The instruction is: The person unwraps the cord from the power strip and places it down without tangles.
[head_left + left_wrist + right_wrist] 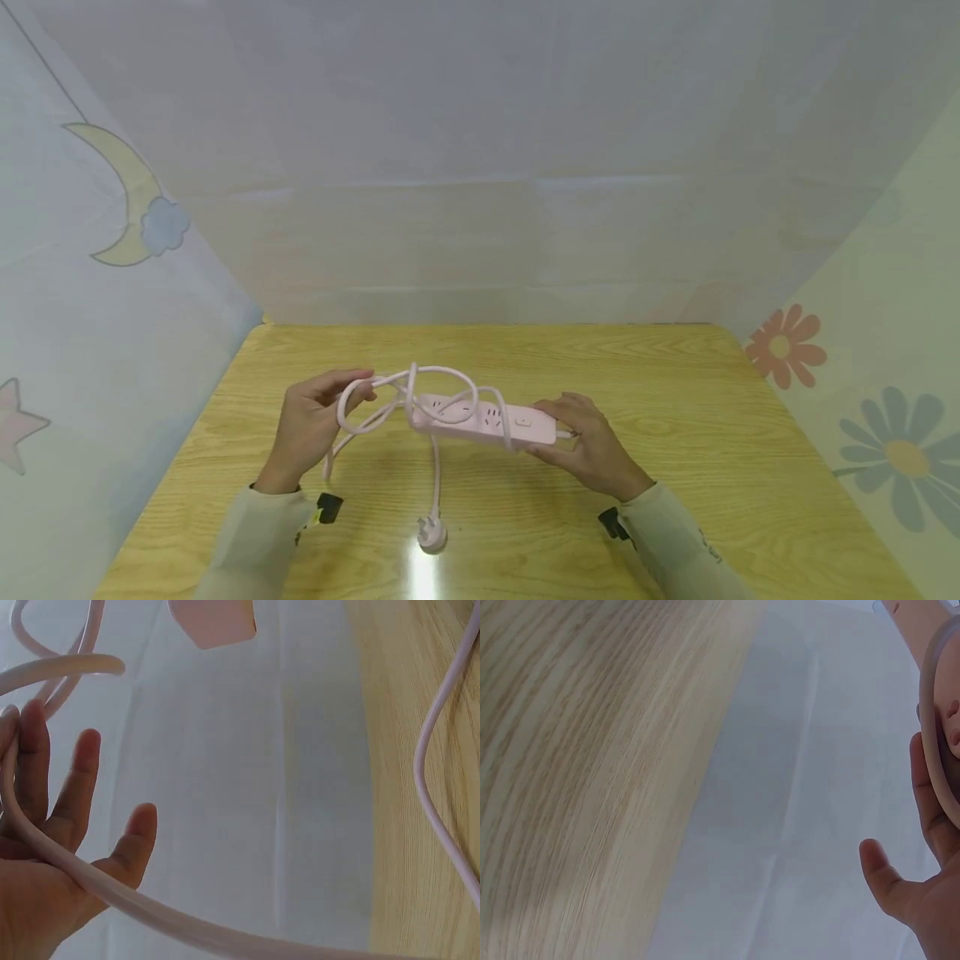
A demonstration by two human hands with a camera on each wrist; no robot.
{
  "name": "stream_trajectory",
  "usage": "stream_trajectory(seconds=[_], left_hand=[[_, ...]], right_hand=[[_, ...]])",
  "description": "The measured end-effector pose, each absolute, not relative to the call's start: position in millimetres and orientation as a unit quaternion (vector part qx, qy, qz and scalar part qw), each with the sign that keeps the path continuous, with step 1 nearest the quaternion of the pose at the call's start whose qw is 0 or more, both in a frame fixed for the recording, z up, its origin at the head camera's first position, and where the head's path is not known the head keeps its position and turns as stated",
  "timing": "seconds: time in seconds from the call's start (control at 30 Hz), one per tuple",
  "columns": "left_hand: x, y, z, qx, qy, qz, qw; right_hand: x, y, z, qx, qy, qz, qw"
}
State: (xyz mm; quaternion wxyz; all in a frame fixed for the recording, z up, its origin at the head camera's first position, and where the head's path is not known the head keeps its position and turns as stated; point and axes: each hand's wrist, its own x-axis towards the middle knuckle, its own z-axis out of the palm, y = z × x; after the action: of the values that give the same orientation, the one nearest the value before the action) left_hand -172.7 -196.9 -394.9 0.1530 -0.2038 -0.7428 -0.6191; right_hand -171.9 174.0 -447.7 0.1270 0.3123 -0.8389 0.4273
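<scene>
A pink power strip (pixel 480 423) is held up over the table, tilted slightly down to the right. My right hand (pixel 592 446) grips its right end between thumb and fingers, by the switch. Loops of the pink cord (pixel 442 369) lie across the strip's sockets. At the left, my left hand (pixel 311 425) pinches a loop of the cord; in the left wrist view a length of cord (pixel 150 911) crosses the palm, with the other fingers spread. The three-pin plug (pixel 432 533) hangs low at the end of its cord, nearest the front.
The wooden table (pixel 675 375) spreads under both hands. Pale cloth walls enclose it, with a moon print (pixel 127 192) on the left and flower prints (pixel 906 458) on the right. Dark wrist devices (pixel 327 507) sit at both sleeves.
</scene>
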Motion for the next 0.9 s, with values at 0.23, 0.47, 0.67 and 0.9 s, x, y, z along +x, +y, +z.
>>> stream_trajectory(seconds=[0.23,0.47,0.67,0.9], left_hand=[[-165.7,-205.1,-392.6,-0.237,-0.752,-0.607,0.095],[-163.4,-209.2,-394.1,-0.295,-0.743,-0.601,0.023],[-164.6,-208.9,-403.1,-0.341,-0.728,-0.595,-0.018],[-163.3,-204.8,-409.2,-0.308,-0.781,-0.543,-0.035]], right_hand=[[-172.7,174.2,-448.0,0.317,-0.840,0.417,0.141],[-173.6,175.3,-450.4,0.318,-0.840,0.403,0.178],[-173.8,178.1,-450.1,0.292,-0.842,0.408,0.197],[-171.6,180.4,-447.8,0.269,-0.849,0.414,0.188]])
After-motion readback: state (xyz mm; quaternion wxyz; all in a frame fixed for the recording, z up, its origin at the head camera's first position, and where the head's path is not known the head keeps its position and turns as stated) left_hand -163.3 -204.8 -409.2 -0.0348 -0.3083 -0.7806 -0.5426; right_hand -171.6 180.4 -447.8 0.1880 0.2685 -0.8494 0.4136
